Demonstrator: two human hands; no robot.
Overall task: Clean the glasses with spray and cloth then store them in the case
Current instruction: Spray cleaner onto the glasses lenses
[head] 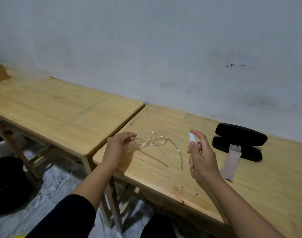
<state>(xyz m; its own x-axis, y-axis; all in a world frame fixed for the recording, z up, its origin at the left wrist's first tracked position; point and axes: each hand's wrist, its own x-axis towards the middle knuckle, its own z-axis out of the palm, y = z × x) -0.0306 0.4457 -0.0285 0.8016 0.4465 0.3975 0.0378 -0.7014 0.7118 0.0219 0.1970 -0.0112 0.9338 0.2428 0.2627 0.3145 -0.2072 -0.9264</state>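
- Glasses (pixel 153 140) hang mid-frame above the table (pixel 164 177), pinched by one arm in the left hand (pixel 118 148).
- Right hand (pixel 201 155), closed around the spray bottle (pixel 192 137), aims at the lenses just beside.
- Wiping looks undone: cloth (pixel 231 162) lies across the open case (pixel 239 141), right of centre.

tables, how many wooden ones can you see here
2. One table is under the hands, carrying the open black case and cloth. The other table stands to its left along the wall. A third may begin at the far left, unclear.
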